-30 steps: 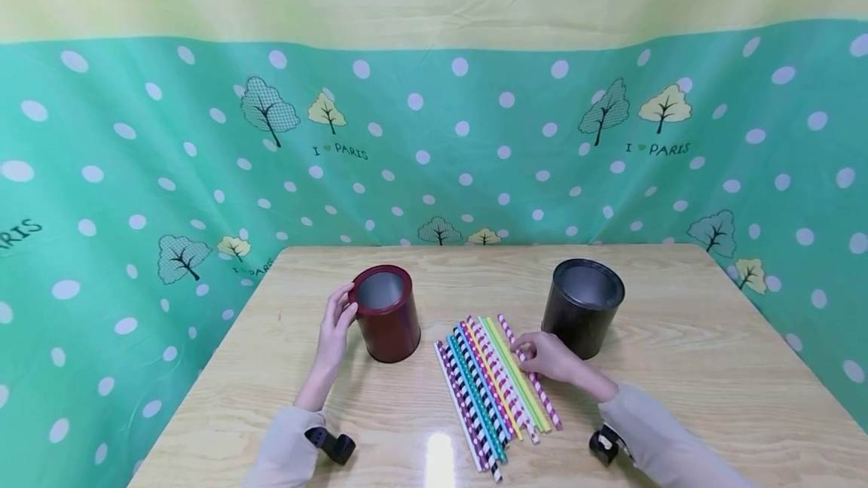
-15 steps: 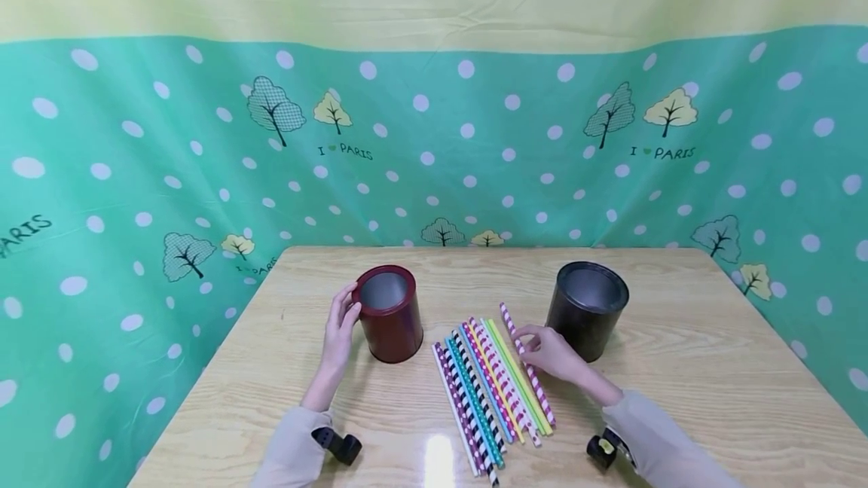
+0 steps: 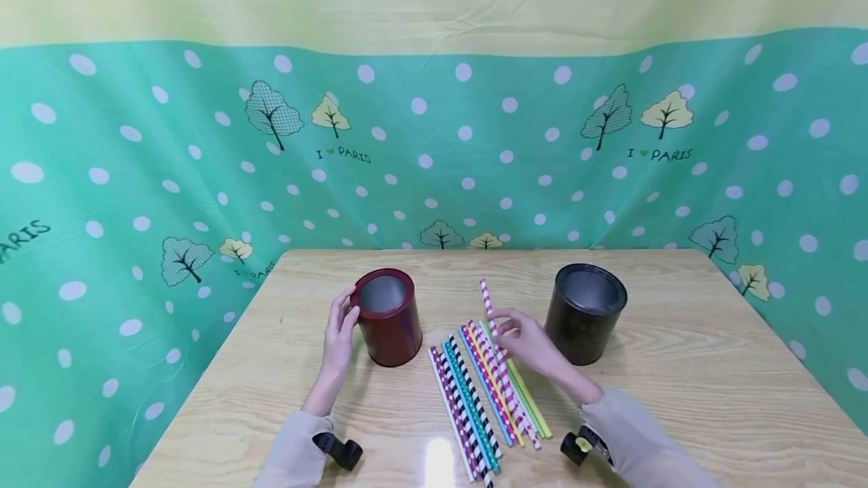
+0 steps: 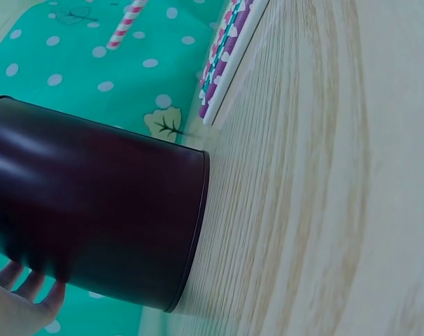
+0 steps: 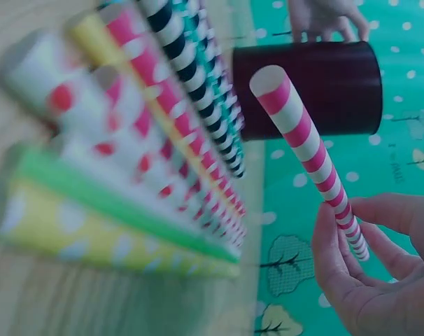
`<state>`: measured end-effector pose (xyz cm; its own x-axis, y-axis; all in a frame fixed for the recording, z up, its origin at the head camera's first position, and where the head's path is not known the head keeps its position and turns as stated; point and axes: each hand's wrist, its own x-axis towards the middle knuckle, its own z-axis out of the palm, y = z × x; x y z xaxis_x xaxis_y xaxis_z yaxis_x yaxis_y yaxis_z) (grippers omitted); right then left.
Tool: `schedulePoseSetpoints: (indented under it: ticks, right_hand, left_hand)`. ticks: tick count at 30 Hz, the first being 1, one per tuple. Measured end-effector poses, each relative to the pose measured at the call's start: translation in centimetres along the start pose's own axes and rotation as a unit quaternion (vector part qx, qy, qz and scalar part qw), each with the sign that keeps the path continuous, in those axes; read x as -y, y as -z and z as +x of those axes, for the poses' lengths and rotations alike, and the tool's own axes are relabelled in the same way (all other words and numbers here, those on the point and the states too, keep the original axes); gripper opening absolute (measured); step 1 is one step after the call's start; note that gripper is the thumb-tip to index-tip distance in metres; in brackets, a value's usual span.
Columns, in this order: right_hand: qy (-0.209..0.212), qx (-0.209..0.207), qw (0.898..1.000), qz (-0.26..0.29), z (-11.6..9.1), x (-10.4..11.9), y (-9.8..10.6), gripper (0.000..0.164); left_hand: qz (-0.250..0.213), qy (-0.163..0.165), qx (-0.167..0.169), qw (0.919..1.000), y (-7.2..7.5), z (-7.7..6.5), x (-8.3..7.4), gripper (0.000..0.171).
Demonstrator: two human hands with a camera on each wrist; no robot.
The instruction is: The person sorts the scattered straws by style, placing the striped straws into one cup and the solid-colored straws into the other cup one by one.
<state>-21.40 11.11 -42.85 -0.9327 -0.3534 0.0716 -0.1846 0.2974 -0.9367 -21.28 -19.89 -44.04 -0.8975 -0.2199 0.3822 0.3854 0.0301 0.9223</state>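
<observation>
My right hand [image 3: 529, 341] pinches a pink-and-white striped paper straw [image 5: 306, 150] between thumb and fingers, raised over the right side of a row of straws. In the head view this straw [image 3: 486, 298] tilts with its far end up. My left hand [image 3: 339, 330] rests its fingers against the left side of a dark red can [image 3: 393, 333], near the rim. The left wrist view shows fingertips [image 4: 52, 297] on the wall of the can [image 4: 100, 203], which stands upright on the table. Its mouth faces up, and its grey inside shows in the head view.
Several patterned paper straws [image 3: 468, 398] lie side by side on the wooden table [image 3: 678, 367]. To the right of them, behind my right hand, stands a black can [image 3: 585, 318] with its mouth up. A green dotted curtain [image 3: 468, 194] hangs behind the table's far edge.
My right hand has lifted the pink-and-white striped straw from the row's right end and carried it left and up over the other straws. The left hand stays at the red can.
</observation>
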Motion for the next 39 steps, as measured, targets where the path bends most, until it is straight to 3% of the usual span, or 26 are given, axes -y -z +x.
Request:
schedulePoseSetpoints:
  ticks: [10,23,30,39]
  right_hand:
    - [-0.03,-0.059,0.995,0.07,1.2,2.6,-1.6,0.038]
    - [-0.001,-0.094,0.982,0.164,2.2,5.8,-3.3,0.04]
    - [-0.002,-0.105,0.97,0.22,3.0,6.9,-4.3,0.045]
    - [0.018,-0.13,0.963,0.237,3.3,9.1,-5.0,0.045]
  left_hand:
    - [0.001,0.004,-0.016,0.9999,0.1,-0.4,0.1,0.036]
    - [-0.003,0.012,-0.023,0.9997,0.0,-0.6,-0.2,0.036]
    - [-0.007,0.009,-0.013,0.9999,0.0,-0.4,0.0,0.036]
    - [-0.005,0.002,-0.013,0.9999,0.0,-0.2,0.1,0.036]
